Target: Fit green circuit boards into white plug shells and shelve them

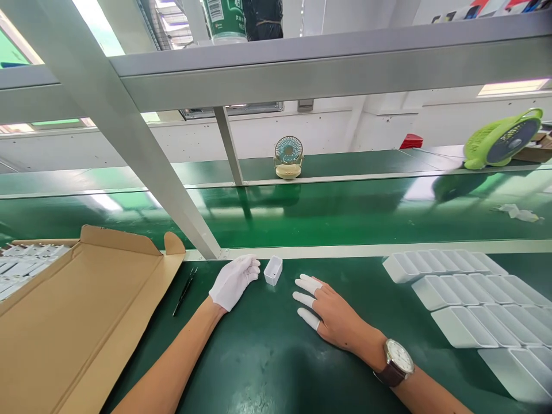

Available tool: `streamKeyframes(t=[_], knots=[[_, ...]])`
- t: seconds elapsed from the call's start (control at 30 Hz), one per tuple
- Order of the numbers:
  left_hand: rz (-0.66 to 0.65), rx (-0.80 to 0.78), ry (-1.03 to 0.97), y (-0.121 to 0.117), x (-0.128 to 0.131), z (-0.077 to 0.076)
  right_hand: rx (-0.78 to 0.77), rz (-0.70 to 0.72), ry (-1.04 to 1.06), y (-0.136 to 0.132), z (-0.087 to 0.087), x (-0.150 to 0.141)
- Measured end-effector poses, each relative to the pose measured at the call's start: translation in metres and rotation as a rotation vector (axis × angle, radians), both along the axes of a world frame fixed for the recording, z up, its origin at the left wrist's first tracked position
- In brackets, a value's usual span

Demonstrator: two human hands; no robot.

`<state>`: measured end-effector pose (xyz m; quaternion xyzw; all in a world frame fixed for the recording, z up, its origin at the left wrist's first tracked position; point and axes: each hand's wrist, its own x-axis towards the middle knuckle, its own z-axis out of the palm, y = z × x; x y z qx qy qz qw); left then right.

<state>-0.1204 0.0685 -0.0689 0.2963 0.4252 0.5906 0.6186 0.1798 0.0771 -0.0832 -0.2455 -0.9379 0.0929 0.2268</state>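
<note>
My left hand (233,281), in a white glove, rests on the green table with its fingers curled loosely and nothing in them. Its fingertips lie just left of a small white plastic tray (273,270), close to it but apart. My right hand (330,313) lies flat on the table to the right of the small tray, fingers stretched out, three of them in white finger cots. It holds nothing. A watch sits on that wrist.
An open cardboard box (73,310) lies at the left, with black tweezers (185,291) beside it. Rows of white trays (470,305) are stacked at the right. A slanted metal post (142,155) crosses in front. Beyond runs a green conveyor (328,213) with two small fans.
</note>
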Motion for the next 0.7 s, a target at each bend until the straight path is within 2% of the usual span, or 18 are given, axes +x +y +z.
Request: streamKeyframes(t=[0.27,0.7], knots=[[0.015,-0.005,-0.01,0.0,-0.002,-0.002,0.025,0.007,-0.012,0.001,-0.004,0.001],[-0.027,0.024,-0.004,0.0,0.003,0.008,0.02,0.005,0.023,0.0,-0.002,-0.001]])
